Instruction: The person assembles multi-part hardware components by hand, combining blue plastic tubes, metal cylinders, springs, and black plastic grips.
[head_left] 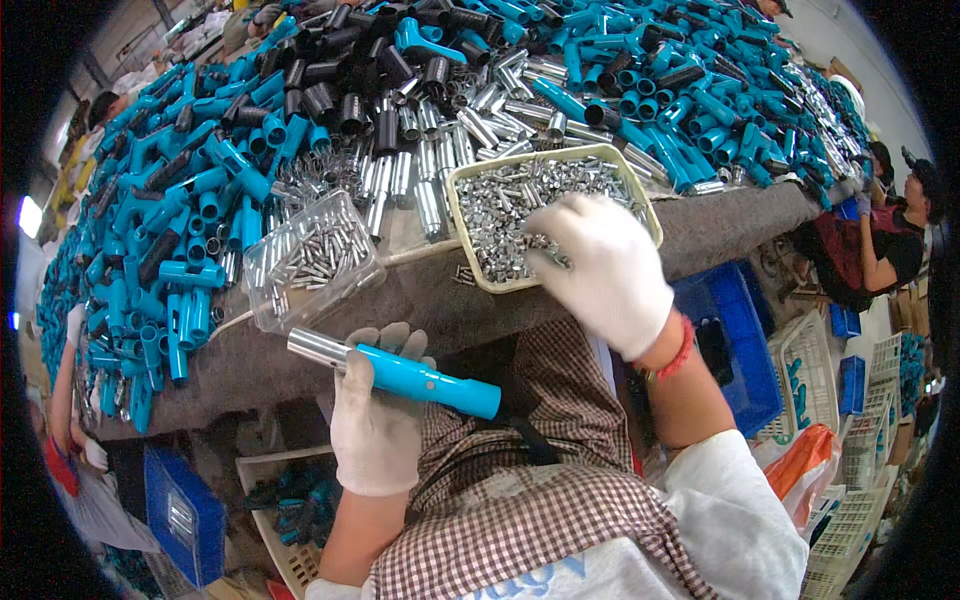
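Observation:
My left hand [375,420], in a white glove, is closed around a blue plastic tube handle [425,382]. A shiny metal tube [318,347] sticks out of the handle's left end, and a small round spot shows on its side. My right hand [595,260], gloved too, is over a cream tray [655,215] full of small metal pieces [492,225]. Its fingers curl down toward the pieces, with the thumb apart from them and nothing visible between. Left of that tray, a clear plastic box [262,312] holds small metal pins [325,255].
Blue handles [180,275], black sleeves [350,110] and metal tubes [430,200] are heaped across the cloth-covered bench [710,230]. Blue bins [735,340] and white crates [805,370] stand below, beside me. Other people [880,240] are at the bench's right and left.

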